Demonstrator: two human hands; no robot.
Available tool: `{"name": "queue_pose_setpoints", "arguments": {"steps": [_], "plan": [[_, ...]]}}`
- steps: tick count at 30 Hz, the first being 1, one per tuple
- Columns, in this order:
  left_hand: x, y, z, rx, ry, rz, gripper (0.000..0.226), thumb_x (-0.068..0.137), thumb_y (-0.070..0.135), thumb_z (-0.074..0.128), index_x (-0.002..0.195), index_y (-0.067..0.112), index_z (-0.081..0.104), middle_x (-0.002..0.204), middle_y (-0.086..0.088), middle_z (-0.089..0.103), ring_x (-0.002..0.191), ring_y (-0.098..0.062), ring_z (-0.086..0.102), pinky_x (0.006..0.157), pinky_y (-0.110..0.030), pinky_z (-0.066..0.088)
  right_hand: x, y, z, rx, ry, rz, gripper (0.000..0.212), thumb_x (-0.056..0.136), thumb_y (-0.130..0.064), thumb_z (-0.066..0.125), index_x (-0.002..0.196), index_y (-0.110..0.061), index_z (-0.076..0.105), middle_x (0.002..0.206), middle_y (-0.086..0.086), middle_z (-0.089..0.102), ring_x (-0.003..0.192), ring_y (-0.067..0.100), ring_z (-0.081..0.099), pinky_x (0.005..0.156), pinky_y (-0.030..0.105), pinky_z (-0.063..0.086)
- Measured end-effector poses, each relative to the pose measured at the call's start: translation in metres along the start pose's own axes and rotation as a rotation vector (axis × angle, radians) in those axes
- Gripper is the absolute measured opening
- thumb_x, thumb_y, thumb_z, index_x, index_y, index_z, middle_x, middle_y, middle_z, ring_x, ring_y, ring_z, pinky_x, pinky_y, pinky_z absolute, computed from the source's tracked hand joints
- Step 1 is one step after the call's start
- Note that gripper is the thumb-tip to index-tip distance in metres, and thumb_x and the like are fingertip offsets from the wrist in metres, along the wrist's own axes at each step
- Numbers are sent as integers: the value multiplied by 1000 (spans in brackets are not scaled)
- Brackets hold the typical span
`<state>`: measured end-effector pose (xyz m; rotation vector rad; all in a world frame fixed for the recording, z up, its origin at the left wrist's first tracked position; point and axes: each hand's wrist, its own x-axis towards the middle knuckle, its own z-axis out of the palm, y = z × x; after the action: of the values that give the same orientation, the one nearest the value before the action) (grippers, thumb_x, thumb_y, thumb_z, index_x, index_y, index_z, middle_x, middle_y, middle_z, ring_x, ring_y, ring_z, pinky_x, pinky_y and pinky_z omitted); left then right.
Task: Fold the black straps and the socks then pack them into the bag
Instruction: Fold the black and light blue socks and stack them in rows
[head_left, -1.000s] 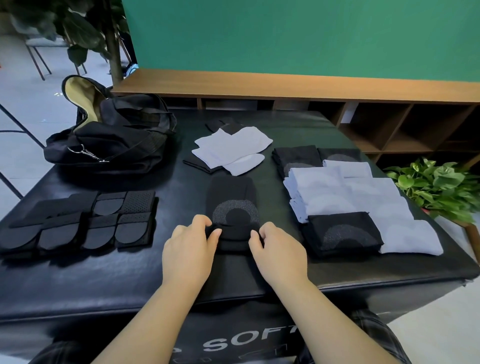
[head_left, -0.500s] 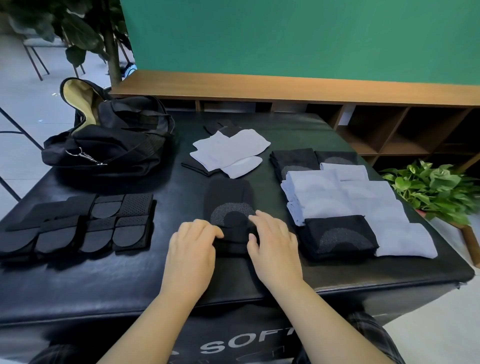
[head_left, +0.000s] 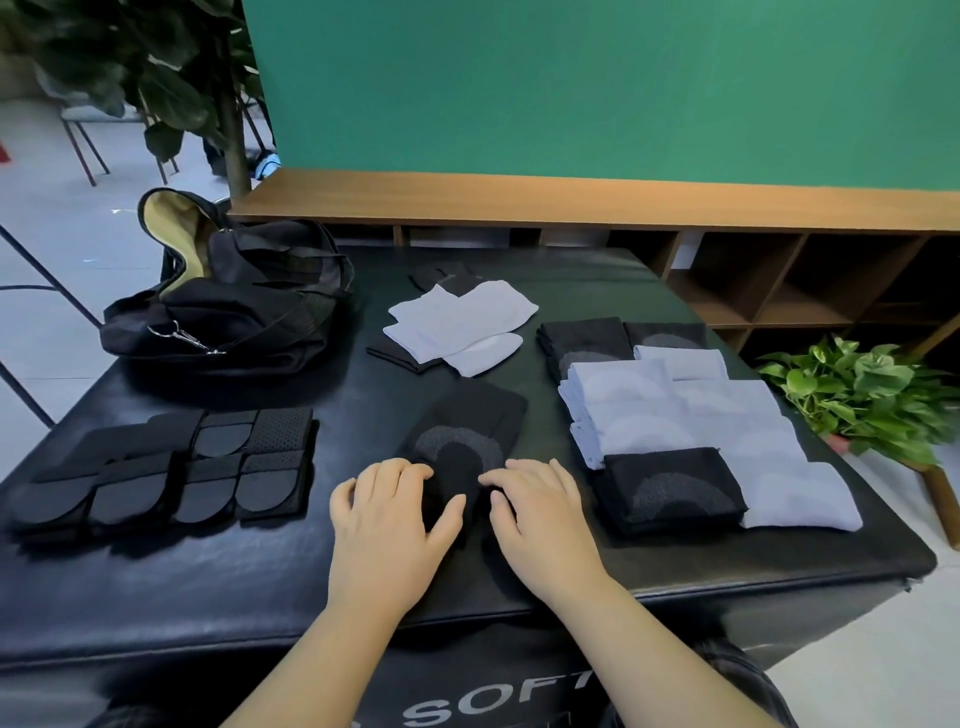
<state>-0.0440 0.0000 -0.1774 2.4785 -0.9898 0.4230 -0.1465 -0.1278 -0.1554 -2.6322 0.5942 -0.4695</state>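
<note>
Both hands lie flat, fingers spread, pressing the near end of a black sock (head_left: 467, 436) at the table's middle; neither grasps it. The left hand (head_left: 387, 525), which pinched the sock's edge a second ago, now rests open like the right hand (head_left: 540, 519). Folded straps (head_left: 171, 467) lie left, stacked folded socks (head_left: 691, 431) right, bare table (head_left: 208, 582) between. The open bag (head_left: 234, 312) sits far left, unfolded socks (head_left: 462, 322) beside it.
</note>
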Motion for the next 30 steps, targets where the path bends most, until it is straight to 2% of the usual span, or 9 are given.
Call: {"name": "queue_pose_setpoints", "arguments": {"steps": [2,5,8,13,16,20,23,26,30], "plan": [[-1,1,-2,14,-25,-53,55,81,62,36,105,21,64,107,6,61,109,-20,55,98,-49,34,-1,0,0,41,-13,-66,48,90,-38,22,117,-29,60,115,-18,56,119,-7,36,116,22,3],[-1,1,-1,39,-100,-121,67,80,67,32,114,19,62,122,1,60,125,-24,47,100,-57,34,-2,3,2,121,-45,-122,34,94,-28,35,115,-30,61,111,-23,57,111,-11,38,115,22,14],[0,0,-1,48,-104,-106,67,78,68,34,115,20,61,128,0,57,129,-25,43,102,-56,34,-2,4,1,179,-17,-78,31,95,-26,43,122,-33,56,122,-25,53,121,-6,37,109,17,21],[-4,-4,-1,-40,46,86,40,66,47,80,99,29,66,102,10,56,101,-15,44,87,-35,29,6,3,2,12,-50,55,48,98,-28,40,145,-27,28,154,-16,17,144,4,2,116,25,7],[-6,-4,-3,-73,54,132,31,62,30,86,87,30,68,86,11,52,79,-14,46,72,-29,32,10,2,7,-75,-68,145,50,98,-32,35,147,-24,26,157,-10,16,146,9,0,119,32,1],[-6,-4,-5,-147,49,52,22,66,11,84,80,22,71,77,7,51,62,-14,53,55,-27,42,9,1,7,-135,0,136,40,95,-33,39,135,-26,41,139,-12,38,134,8,27,119,33,4],[-7,-4,-4,-185,13,-43,21,73,5,77,88,19,72,83,6,52,66,-15,54,55,-31,48,5,1,9,-147,59,105,30,90,-29,45,118,-26,55,118,-13,52,117,12,42,113,33,21],[-5,-2,-5,-181,4,-106,20,80,8,70,98,17,69,92,5,55,76,-15,55,68,-32,50,1,1,12,-126,168,63,22,80,-26,47,92,-28,65,91,-16,61,93,13,54,95,31,38],[-3,1,-5,-138,-35,-130,31,88,28,60,118,18,59,116,6,59,110,-16,55,97,-33,39,-3,3,11,-46,209,-131,27,79,-27,44,82,-30,71,75,-20,61,83,5,52,93,23,32]]}}
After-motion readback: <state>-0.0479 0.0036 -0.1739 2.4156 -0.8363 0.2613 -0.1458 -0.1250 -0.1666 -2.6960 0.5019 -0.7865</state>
